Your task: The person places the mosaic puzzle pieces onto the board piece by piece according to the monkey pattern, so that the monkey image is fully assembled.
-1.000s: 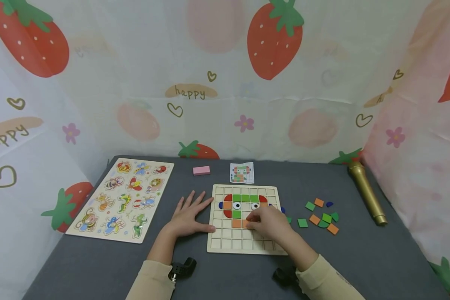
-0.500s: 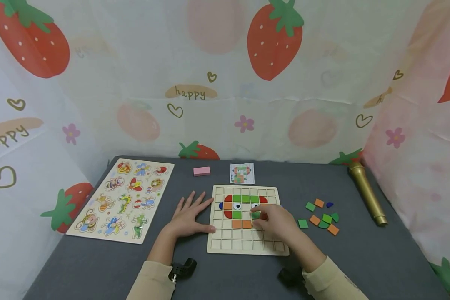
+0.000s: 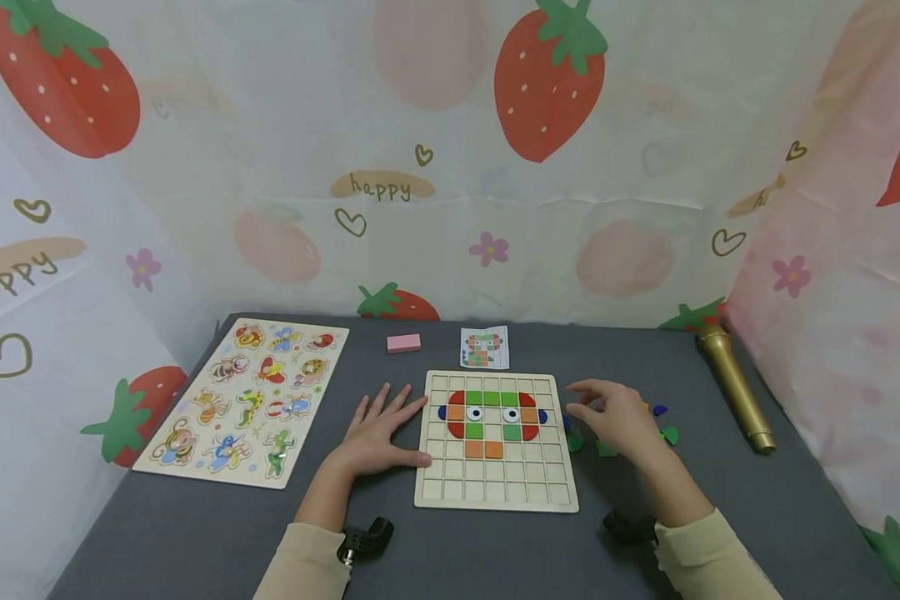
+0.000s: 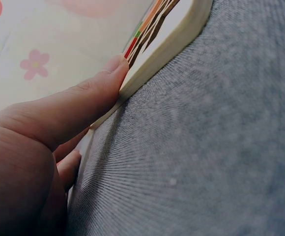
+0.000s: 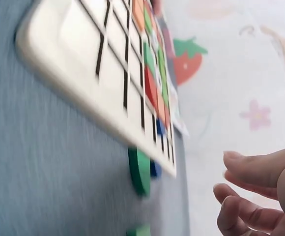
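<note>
A square wooden grid board (image 3: pixel 450 492) lies in the middle of the table, with a face-like pattern of red, green, orange and blue pieces and two eye tiles (image 3: pixel 511 414). Two orange square tiles (image 3: pixel 483 449) sit side by side below the face. My left hand (image 3: pixel 375 437) rests with spread fingers at the board's left edge; in the left wrist view its thumb (image 4: pixel 98 91) touches the board's side. My right hand (image 3: pixel 615 417) hovers right of the board, over loose pieces it partly hides. Nothing shows between its thumb and fingers in the right wrist view.
Beside the board's right edge lie a green piece (image 3: pixel 574 442) and a blue one. A small pattern card (image 3: pixel 484 347) and a pink block (image 3: pixel 403 343) lie behind the board. An insect puzzle board (image 3: pixel 270 400) is at left, a gold tube (image 3: pixel 735 387) at right.
My right hand has moved from over the board to its right side, uncovering the right half of the face and the two orange tiles. My left hand has stayed in place.
</note>
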Motion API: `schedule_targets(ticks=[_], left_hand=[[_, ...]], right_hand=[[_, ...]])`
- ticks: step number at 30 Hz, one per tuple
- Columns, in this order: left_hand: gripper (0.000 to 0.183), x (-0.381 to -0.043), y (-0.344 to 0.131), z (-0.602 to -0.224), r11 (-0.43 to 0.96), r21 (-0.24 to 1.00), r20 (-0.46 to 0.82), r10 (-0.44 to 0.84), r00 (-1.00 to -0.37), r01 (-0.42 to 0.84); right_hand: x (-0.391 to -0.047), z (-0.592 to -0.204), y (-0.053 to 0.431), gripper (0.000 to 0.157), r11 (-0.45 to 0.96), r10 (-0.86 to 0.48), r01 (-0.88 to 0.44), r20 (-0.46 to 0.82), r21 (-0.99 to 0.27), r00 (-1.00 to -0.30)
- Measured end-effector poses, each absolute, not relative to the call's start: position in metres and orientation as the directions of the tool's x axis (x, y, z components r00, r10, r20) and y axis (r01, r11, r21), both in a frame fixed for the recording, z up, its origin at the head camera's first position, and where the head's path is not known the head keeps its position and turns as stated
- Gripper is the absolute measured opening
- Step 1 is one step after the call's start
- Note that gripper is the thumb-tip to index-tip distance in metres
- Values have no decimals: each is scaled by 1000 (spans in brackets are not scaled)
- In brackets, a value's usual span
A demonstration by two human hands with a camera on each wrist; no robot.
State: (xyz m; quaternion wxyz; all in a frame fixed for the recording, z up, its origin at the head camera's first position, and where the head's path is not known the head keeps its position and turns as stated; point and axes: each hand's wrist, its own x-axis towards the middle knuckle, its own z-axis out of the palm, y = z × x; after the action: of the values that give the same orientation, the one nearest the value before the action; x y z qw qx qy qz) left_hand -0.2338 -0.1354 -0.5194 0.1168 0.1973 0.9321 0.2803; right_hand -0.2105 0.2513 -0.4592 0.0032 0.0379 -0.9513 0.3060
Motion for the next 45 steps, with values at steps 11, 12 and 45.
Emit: schedule_targets(ticks=[11, 12, 45], left_hand=[[102, -235, -136, -521, 768, 563, -110, 435, -894, 304], [102, -235, -136, -520, 769, 563, -112, 435, -893, 304], [102, -236, -136, -519, 764, 567, -106, 439, -892, 308]], right_hand=[[-217, -466, 303, 36, 818, 4, -1, 7, -575, -1000], [-217, -467, 307, 35, 820, 6, 3, 4, -572, -1000], [-214, -465, 312, 27, 826, 117, 94, 5, -555, -993]])
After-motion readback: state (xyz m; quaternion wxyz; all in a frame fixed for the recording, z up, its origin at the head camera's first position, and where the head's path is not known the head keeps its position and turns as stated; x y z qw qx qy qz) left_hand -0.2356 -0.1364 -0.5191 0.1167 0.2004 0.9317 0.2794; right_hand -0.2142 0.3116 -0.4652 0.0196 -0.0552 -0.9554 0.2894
